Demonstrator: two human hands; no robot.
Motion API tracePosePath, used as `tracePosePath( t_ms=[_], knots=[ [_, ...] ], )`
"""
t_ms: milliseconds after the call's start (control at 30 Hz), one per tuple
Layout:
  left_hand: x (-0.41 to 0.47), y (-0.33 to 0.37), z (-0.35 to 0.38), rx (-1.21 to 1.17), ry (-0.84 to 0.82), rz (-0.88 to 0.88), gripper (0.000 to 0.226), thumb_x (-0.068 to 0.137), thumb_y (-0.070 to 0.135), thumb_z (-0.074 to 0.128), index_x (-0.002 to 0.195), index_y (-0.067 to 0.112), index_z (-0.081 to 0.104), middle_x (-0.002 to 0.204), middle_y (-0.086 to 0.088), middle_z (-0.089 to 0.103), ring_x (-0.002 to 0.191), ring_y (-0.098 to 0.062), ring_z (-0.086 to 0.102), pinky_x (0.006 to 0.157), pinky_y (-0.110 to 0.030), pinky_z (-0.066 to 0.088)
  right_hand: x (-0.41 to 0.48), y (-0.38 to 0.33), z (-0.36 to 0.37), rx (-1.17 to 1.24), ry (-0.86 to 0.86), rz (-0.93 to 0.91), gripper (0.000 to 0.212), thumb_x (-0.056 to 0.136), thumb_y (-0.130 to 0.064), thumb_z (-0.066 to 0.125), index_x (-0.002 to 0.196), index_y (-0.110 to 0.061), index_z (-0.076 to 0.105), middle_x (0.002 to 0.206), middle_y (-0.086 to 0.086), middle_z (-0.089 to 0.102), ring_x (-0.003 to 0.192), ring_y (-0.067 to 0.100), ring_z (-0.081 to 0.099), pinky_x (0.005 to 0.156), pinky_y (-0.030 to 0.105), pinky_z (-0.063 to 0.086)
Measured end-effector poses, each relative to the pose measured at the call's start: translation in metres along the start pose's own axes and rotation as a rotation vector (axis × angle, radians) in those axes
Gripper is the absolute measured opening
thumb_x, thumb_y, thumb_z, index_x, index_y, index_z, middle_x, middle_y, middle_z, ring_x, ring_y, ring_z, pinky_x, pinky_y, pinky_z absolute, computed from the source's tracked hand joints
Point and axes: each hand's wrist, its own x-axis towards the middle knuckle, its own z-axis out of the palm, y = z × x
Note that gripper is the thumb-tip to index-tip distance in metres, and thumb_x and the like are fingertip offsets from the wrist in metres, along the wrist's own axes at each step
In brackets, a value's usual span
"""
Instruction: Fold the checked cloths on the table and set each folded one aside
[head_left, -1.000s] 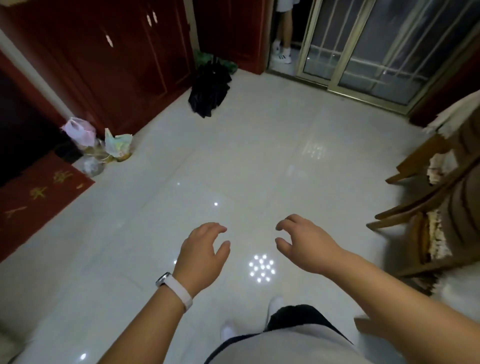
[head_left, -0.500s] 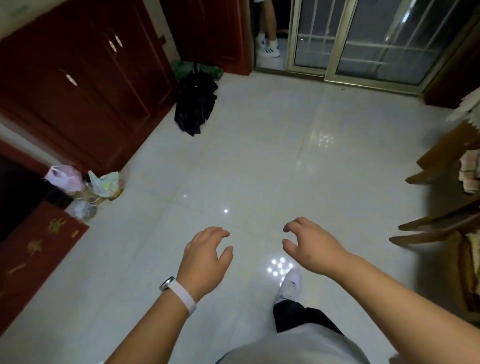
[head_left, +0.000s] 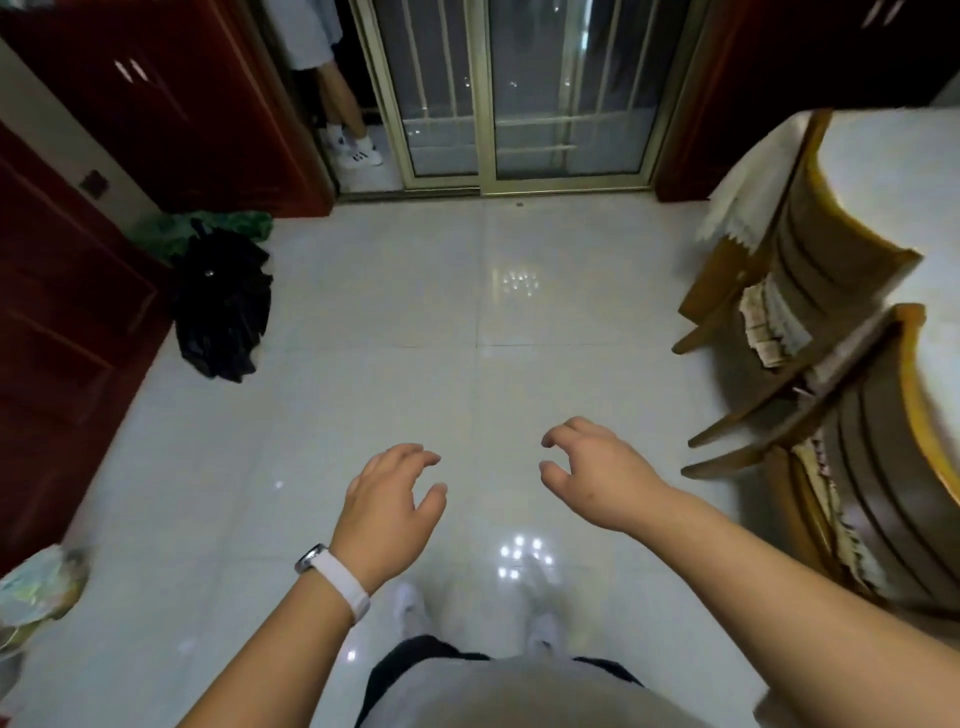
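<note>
My left hand (head_left: 387, 512), with a white band on its wrist, hangs over the pale tiled floor with fingers spread and nothing in it. To its right my right hand (head_left: 597, 478) is also held out, fingers curled loosely apart and empty. A table (head_left: 883, 171) with a white cover shows at the right edge, with two wooden chairs pushed against it. No checked cloth is in sight.
The nearer chair (head_left: 878, 467) and the farther chair (head_left: 810, 228) stand on the right. A black bag (head_left: 221, 306) lies by dark red cabinets (head_left: 62, 270) on the left. Glass sliding doors (head_left: 519, 93) are ahead; a person's legs (head_left: 343, 109) stand beside them.
The view has swung to the right and forward: the table and chairs have come further into sight, the bags on the left have slid to the frame edge. Both hands stay empty.
</note>
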Motion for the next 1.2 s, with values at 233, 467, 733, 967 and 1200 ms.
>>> tracePosePath(
  t_ms=[233, 467, 733, 967, 1200],
  knots=[
    [0.112, -0.016, -0.005, -0.024, -0.088, 0.126, 0.031, 0.094, 0.035, 0.055, 0.123, 0.025, 0.06, 0.138, 0.006, 0.05, 0.13, -0.014, 0.041, 0.109, -0.033, 0.031, 0.073, 0.003, -0.013, 0.009, -0.008, 0.13, 0.043, 0.095, -0.045, 0.047, 0.133, -0.024, 0.052, 0.135, -0.004, 0.049, 0.121, 0.021, 0.049, 0.099, 0.033, 0.04],
    [0.272, -0.081, -0.05, -0.034, -0.123, 0.181, 0.031, 0.092, 0.036, 0.056, 0.119, 0.023, 0.063, 0.134, 0.003, 0.055, 0.126, -0.018, 0.046, 0.107, -0.036, 0.035, 0.21, -0.047, -0.051, -0.006, 0.077, 0.204, 0.044, 0.095, -0.045, 0.047, 0.132, -0.024, 0.053, 0.133, -0.002, 0.05, 0.118, 0.022, 0.051, 0.096, 0.033, 0.043],
    [0.416, -0.103, -0.108, -0.051, -0.186, 0.294, 0.043, 0.08, 0.045, 0.048, 0.11, 0.02, 0.067, 0.124, 0.0, 0.061, 0.118, -0.023, 0.053, 0.101, -0.037, 0.04, 0.309, -0.087, -0.104, -0.002, 0.182, 0.315, 0.042, 0.094, -0.045, 0.048, 0.13, -0.023, 0.054, 0.13, -0.002, 0.052, 0.117, 0.022, 0.052, 0.097, 0.034, 0.044],
    [0.5, -0.054, -0.109, -0.008, -0.295, 0.481, 0.039, 0.085, 0.044, 0.052, 0.114, 0.023, 0.065, 0.13, 0.002, 0.056, 0.124, -0.02, 0.048, 0.106, -0.036, 0.035, 0.339, -0.059, -0.139, 0.014, 0.236, 0.452, 0.041, 0.093, -0.046, 0.047, 0.127, -0.024, 0.055, 0.129, -0.003, 0.052, 0.117, 0.023, 0.052, 0.096, 0.035, 0.044],
    [0.581, -0.002, -0.105, 0.045, -0.269, 0.598, 0.045, 0.084, 0.045, 0.048, 0.115, 0.017, 0.065, 0.12, -0.001, 0.064, 0.111, -0.024, 0.057, 0.096, -0.037, 0.044, 0.398, -0.007, -0.166, 0.07, 0.254, 0.473, 0.042, 0.094, -0.045, 0.047, 0.13, -0.024, 0.054, 0.13, -0.001, 0.052, 0.118, 0.024, 0.052, 0.095, 0.034, 0.044]
  ],
)
